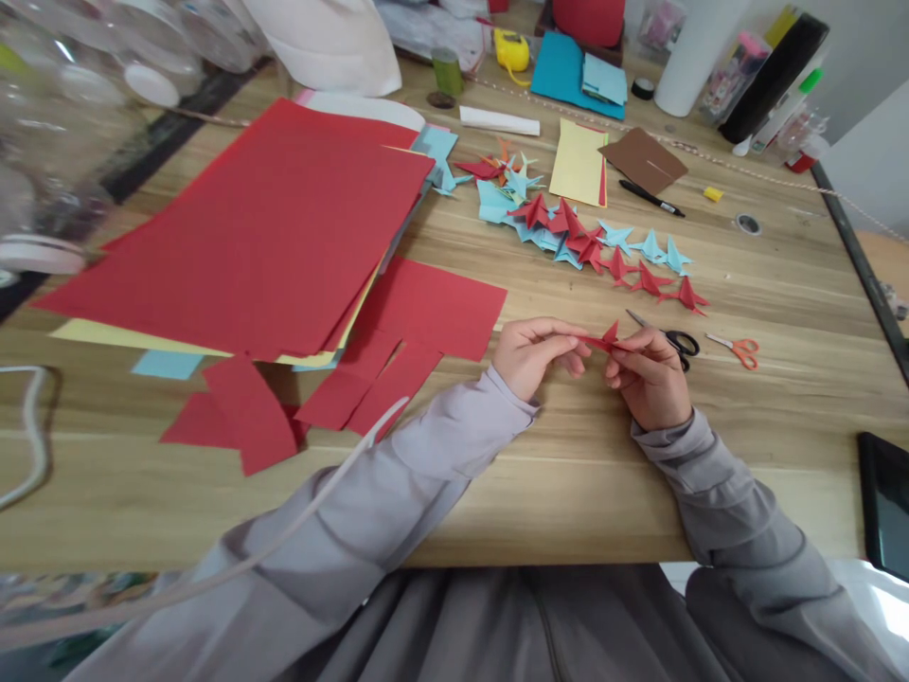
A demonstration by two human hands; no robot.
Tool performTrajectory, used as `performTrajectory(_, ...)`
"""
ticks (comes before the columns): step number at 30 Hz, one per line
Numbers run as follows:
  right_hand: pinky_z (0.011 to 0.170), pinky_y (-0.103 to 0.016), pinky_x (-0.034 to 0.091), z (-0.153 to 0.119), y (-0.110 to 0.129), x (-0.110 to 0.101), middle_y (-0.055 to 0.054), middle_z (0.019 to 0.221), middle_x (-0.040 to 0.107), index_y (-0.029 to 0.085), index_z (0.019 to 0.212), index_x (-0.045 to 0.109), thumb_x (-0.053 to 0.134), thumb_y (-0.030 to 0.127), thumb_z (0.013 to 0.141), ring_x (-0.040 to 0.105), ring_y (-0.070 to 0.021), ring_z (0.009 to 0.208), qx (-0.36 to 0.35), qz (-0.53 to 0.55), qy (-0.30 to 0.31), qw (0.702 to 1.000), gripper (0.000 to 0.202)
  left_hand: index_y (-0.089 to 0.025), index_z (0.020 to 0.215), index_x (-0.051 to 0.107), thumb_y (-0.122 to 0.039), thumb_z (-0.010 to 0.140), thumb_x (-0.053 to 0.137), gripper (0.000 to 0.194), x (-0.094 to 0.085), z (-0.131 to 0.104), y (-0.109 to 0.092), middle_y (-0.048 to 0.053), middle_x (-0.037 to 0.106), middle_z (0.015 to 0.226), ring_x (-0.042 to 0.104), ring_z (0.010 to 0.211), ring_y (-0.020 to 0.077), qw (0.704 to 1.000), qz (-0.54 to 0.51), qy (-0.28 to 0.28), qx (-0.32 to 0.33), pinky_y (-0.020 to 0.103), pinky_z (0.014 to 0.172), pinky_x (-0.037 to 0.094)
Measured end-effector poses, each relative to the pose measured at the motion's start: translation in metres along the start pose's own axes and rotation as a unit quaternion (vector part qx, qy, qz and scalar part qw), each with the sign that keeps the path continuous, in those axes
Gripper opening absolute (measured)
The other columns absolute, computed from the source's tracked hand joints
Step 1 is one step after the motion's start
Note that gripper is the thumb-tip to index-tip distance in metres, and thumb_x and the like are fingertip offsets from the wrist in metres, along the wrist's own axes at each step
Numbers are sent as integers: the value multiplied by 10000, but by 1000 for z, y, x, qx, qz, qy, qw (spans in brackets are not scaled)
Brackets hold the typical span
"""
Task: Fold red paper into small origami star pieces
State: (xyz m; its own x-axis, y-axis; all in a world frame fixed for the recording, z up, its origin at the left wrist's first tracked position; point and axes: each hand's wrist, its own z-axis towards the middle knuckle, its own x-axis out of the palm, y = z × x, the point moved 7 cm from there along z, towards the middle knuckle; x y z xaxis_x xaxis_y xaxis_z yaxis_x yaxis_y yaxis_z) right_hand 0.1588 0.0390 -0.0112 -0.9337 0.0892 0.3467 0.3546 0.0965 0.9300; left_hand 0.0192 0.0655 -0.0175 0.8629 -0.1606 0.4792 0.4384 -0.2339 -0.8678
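Between my two hands, just above the table, is a small red folded paper crane [609,339]. My left hand [536,355] pinches its left tip between thumb and forefinger. On the other side, my right hand [651,377] has its fingers closed on the right end. Beyond my hands, several finished red paper cranes [648,280] stand in a row, with light blue paper cranes [650,248] behind them. Black-handled scissors [680,343] lie partly hidden behind my right hand, and orange-handled scissors [744,352] lie to the right.
Large red paper sheets [284,227] are stacked at left, with cut red pieces [440,303] in front. Yellow paper [577,166], brown paper [643,163], a black pen [651,198] and a yellow tape measure [511,52] lie farther back. A black tablet-like device [887,502] sits at the right edge.
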Motion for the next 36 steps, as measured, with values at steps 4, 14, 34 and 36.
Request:
performTrajectory(4,361,-162,449,0,0,-1,45,539,658,209,637,612,724,166,609,574,-87,421,3,3,-10,1000,123,-98,723,702,-191,626,632,152,0,0,-1,44,684,586,596,432,128,1000,-27,3,-16,259,451,490)
performTrajectory(14,387,-194,456,-3,4,2,32,555,651,207,660,632,755,223,630,580,-100,451,-32,-26,1,999,128,-95,773,678,-326,617,766,292,6,-1,12,53,693,636,626,495,129,990,-96,28,-98,232,476,499)
performTrajectory(34,490,-255,507,-11,5,12,20,673,675,220,825,526,730,299,733,623,-124,521,-50,-101,90,989,238,-128,655,728,-328,523,856,272,11,-4,7,30,671,580,562,467,99,994,60,87,-35,246,483,486)
performTrajectory(36,507,-261,508,-11,4,13,16,667,668,210,824,542,699,322,768,619,-125,534,-57,-105,102,988,200,-124,677,733,-333,520,857,289,10,-3,6,38,678,584,555,452,101,993,65,88,-36,247,467,479)
